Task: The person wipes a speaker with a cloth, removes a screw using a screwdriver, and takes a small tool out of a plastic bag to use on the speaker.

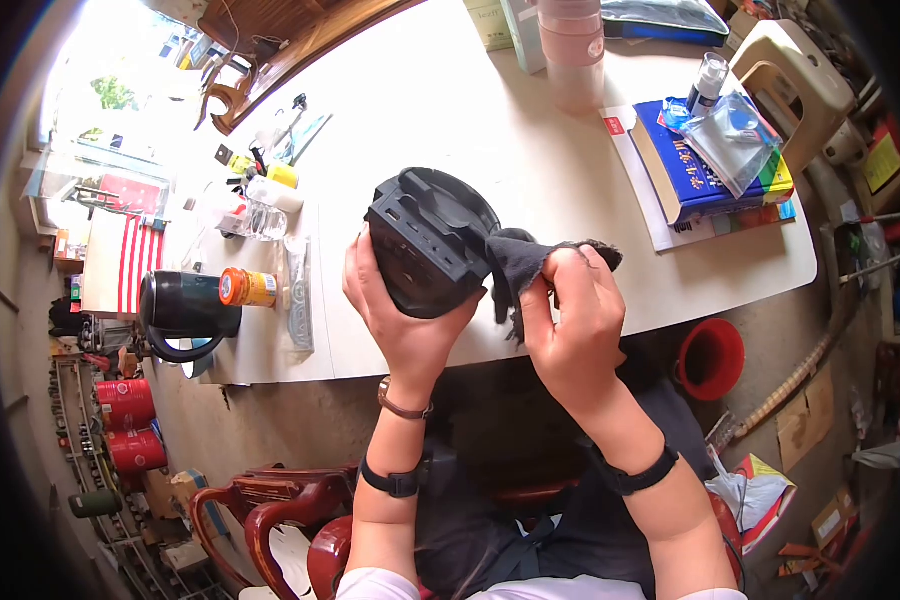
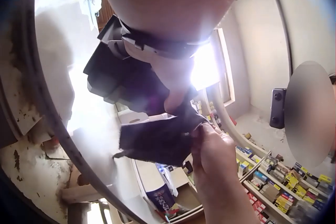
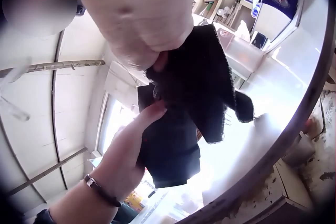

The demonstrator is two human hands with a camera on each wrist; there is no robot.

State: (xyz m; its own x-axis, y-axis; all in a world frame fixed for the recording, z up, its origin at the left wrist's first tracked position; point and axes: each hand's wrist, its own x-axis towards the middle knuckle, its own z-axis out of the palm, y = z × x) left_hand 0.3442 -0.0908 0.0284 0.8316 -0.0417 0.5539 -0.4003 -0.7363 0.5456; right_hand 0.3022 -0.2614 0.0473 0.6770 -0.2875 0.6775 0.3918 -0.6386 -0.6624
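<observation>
My left hand (image 1: 410, 335) grips a bulky black device (image 1: 432, 250) from below and the side, holding it over the front part of the white table. The device has a rounded body and a flat panel with several port-like slots turned up. Between thumb and fingers, my right hand (image 1: 580, 325) pinches a black cloth (image 1: 513, 268) with ragged edges. The cloth hangs against the device's right side. In the right wrist view, the cloth (image 3: 205, 66) hangs in strips and overlaps the device (image 3: 170, 148), with the left thumb close by.
On the white table (image 1: 390, 120), a dark kettle (image 1: 192, 315) and an orange-lidded jar (image 1: 250, 287) stand at left, bottles behind them. A pink tumbler (image 1: 572, 60) stands at the back; a thick blue book (image 1: 685, 165) lies at right. A red bucket (image 1: 712, 358) is beyond the front edge.
</observation>
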